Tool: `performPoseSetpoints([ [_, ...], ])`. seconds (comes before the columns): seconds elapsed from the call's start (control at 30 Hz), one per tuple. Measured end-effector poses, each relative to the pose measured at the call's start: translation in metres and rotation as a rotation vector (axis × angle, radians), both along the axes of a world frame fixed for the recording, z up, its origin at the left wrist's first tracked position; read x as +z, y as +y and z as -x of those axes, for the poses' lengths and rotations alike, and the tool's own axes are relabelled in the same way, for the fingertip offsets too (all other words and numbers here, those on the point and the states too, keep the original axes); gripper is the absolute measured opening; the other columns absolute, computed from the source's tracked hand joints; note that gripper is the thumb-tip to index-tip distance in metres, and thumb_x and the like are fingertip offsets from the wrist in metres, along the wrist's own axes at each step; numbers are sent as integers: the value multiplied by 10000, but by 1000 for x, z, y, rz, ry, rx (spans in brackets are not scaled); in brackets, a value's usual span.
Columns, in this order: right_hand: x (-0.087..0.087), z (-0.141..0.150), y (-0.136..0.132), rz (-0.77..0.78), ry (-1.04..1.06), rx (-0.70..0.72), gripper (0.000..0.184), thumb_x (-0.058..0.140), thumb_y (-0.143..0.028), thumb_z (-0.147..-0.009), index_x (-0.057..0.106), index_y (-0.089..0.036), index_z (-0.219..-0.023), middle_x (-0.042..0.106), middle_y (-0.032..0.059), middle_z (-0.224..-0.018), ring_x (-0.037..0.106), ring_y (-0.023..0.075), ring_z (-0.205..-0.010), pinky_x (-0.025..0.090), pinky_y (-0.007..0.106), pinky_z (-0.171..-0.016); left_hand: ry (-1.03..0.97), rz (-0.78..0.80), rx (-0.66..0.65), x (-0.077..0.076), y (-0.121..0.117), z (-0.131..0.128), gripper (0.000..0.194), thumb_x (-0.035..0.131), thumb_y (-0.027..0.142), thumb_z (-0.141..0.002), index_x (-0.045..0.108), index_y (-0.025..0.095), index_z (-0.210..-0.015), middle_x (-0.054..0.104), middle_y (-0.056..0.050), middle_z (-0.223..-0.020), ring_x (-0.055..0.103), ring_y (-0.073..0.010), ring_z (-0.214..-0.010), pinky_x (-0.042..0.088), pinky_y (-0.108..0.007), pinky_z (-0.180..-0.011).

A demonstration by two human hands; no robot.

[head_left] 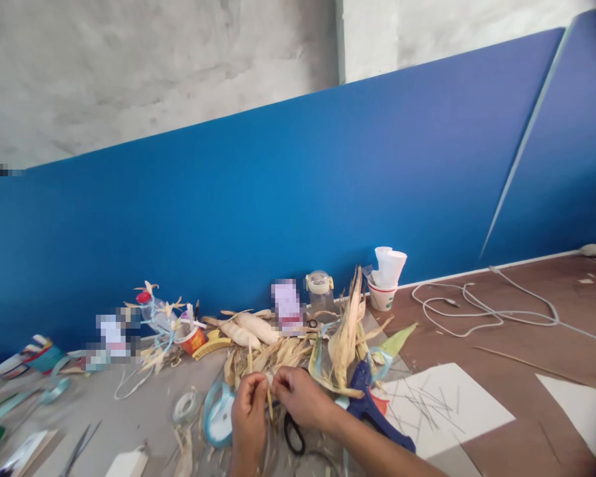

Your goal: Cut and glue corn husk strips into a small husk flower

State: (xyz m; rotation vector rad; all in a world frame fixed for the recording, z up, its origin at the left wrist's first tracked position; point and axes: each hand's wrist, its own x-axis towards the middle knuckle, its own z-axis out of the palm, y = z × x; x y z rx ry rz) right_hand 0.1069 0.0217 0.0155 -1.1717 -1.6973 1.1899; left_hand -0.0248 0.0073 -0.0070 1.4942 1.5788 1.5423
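My left hand [249, 407] and my right hand [298, 394] are close together over the cluttered table, fingertips pinched. A thin, pale strip of dried corn husk [270, 401] shows between them; its exact shape is partly hidden by the fingers. Just beyond lies a heap of dried corn husks [278, 354]. Beside my left hand is a roll of light-blue ribbon [219, 417]. A black loop handle [294, 434], apparently of scissors, sits under my right hand. To the right of my right wrist rests a dark blue tool shaped like a glue gun [370, 404].
White paper [477, 404] bears several thin wires. White cables [496, 315] curl at right. A paper cup [382, 295], a lidded jar [320, 291] and a phone [288, 305] stand near the blue partition [278, 199]. Scissors [77, 450] and a tape roll [186, 405] lie left.
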Motion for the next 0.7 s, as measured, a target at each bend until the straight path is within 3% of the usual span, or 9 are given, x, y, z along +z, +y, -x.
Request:
performPoseSetpoints([
  [0.17, 1, -4, 5, -94, -64, -96, 164, 456, -113, -775, 536, -165, -641, 479, -24, -588, 457, 125, -596, 321, 212, -559, -13, 10, -13, 1, -1, 0, 331, 618, 515, -698, 639, 185, -707, 618, -21, -625, 568, -179, -602, 474, -280, -577],
  [0.33, -3, -11, 12, -153, -36, -334, 197, 457, -39, -701, 578, -154, -805, 569, 38, -791, 513, 149, -697, 378, 233, -663, -96, 18, 49, 1, 1, 0, 360, 633, 536, -669, 627, 178, -711, 609, -15, -595, 555, -174, -566, 464, -280, -549],
  [0.4, -2, -11, 10, -168, -29, -292, 145, 467, -66, -718, 580, -159, -718, 564, 33, -765, 514, 149, -700, 376, 238, -677, -142, 18, 89, 3, 2, 1, 367, 647, 536, -653, 619, 176, -721, 609, -12, -589, 562, -173, -571, 471, -285, -573],
  [0.5, 1, -4, 3, -118, -1, -132, 232, 481, -160, -773, 528, -166, -547, 522, 0, -621, 500, 138, -649, 361, 232, -639, -203, 14, 128, 7, 3, 4, 376, 664, 533, -635, 607, 175, -735, 615, -9, -588, 574, -172, -576, 480, -291, -599],
  [0.6, 1, 5, -6, -40, 81, -39, 54, 563, -179, -716, 597, -154, -682, 551, -16, -651, 488, 120, -628, 355, 208, -595, -235, 22, 140, 10, 4, 6, 380, 662, 533, -636, 598, 175, -744, 634, -17, -599, 591, -177, -582, 488, -300, -610],
  [0.7, -2, 10, -9, 28, 108, -54, 50, 576, -158, -685, 610, -145, -720, 538, -30, -610, 460, 110, -585, 337, 197, -550, -251, 52, 128, 11, 3, 5, 399, 672, 541, -616, 602, 172, -750, 655, -27, -613, 614, -192, -597, 495, -316, -620],
])
